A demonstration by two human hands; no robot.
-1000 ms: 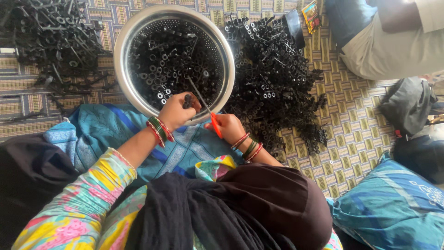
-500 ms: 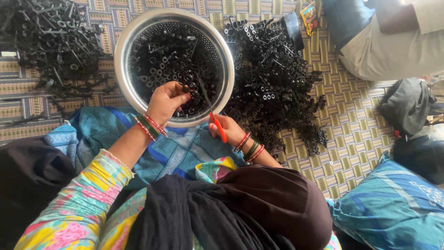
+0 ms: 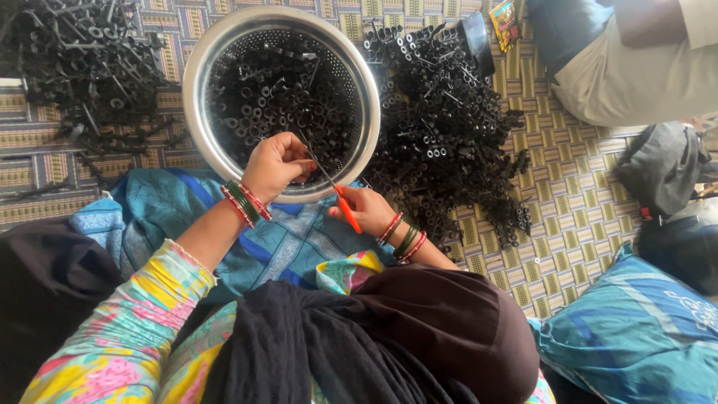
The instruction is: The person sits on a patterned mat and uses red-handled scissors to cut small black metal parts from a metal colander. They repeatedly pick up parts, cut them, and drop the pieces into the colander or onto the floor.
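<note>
**Trimming black tube pieces over the steel bowl**

We are sitting on the woven floor mat (image 3: 568, 187) with a large steel bowl (image 3: 196, 90) just beyond our lap. Our left hand (image 3: 278, 166) is curling closed at the bowl's near rim, pinching what seems to be 1 small black piece; it is too small to tell for sure. Our right hand (image 3: 365, 212) is gripping red-handled scissors (image 3: 333, 183), blades pointing up toward the left hand's fingertips. The bowl is holding many short black tube pieces (image 3: 277, 97). 1 heap of similar pieces (image 3: 449, 127) is lying to the right of the bowl, and a tangle of longer black parts (image 3: 82, 67) is lying to the far left. Another person's leg (image 3: 636, 67) is resting at the far right.

We are judging this as the cutting step: the next move is calling for the blades to meet the pinched piece squarely, clear of our fingertips.
</note>
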